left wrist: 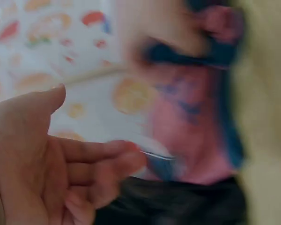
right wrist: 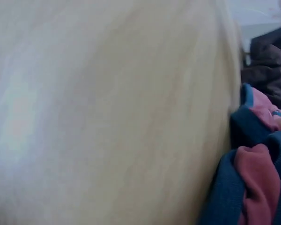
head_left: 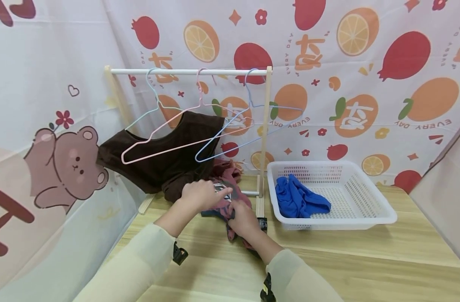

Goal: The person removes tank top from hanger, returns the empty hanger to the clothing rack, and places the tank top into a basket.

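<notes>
A pink and blue printed garment (head_left: 230,197) lies bunched on the table at the rack's foot. My right hand (head_left: 245,219) grips it; the left wrist view shows that hand blurred, with the blue-edged cloth hanging from it. My left hand (head_left: 202,195) is just beside the garment, thumb stretched out. In the left wrist view its fingers (left wrist: 91,164) are loosely bent with nothing held, overlapping the pink cloth. A dark brown sleeveless top (head_left: 177,155) hangs from the mint-green hanger (head_left: 153,90), its lower part bunched behind my left hand.
The rack's white rod (head_left: 188,72) also carries a pink hanger (head_left: 200,94) and a blue hanger (head_left: 249,94), both bare. To the right stands a white plastic basket (head_left: 362,218) with a blue cloth (head_left: 299,199) inside. A printed curtain (head_left: 320,138) hangs behind the wooden table (head_left: 328,251).
</notes>
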### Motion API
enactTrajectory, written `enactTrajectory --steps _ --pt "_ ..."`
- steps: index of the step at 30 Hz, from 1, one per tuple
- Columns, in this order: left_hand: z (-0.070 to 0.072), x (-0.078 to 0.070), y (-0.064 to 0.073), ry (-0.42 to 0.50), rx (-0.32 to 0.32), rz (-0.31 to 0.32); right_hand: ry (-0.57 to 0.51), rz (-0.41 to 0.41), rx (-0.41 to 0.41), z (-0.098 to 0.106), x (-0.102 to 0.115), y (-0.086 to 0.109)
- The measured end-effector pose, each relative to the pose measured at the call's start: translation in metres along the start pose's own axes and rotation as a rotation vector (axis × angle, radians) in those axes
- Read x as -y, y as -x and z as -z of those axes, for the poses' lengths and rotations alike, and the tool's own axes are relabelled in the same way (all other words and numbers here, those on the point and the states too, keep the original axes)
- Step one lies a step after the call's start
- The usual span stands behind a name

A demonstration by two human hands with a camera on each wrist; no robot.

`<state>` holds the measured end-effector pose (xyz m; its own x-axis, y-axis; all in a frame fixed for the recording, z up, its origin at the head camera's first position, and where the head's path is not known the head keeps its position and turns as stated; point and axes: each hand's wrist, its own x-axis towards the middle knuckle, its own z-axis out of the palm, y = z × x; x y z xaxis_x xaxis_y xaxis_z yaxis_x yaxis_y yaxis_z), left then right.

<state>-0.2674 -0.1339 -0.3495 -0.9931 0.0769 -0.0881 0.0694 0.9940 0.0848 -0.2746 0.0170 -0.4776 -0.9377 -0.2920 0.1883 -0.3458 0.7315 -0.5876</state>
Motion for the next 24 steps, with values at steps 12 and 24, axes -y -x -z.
enactTrajectory --steps 12,24 --pt "-0.089 0.029 -0.048 1.346 0.625 0.033 -0.172 0.323 -0.264 0.034 0.012 0.02" --pt "-0.062 -0.024 -0.059 1.888 0.348 0.047 -0.094 0.511 -0.188 0.051 0.009 0.044"
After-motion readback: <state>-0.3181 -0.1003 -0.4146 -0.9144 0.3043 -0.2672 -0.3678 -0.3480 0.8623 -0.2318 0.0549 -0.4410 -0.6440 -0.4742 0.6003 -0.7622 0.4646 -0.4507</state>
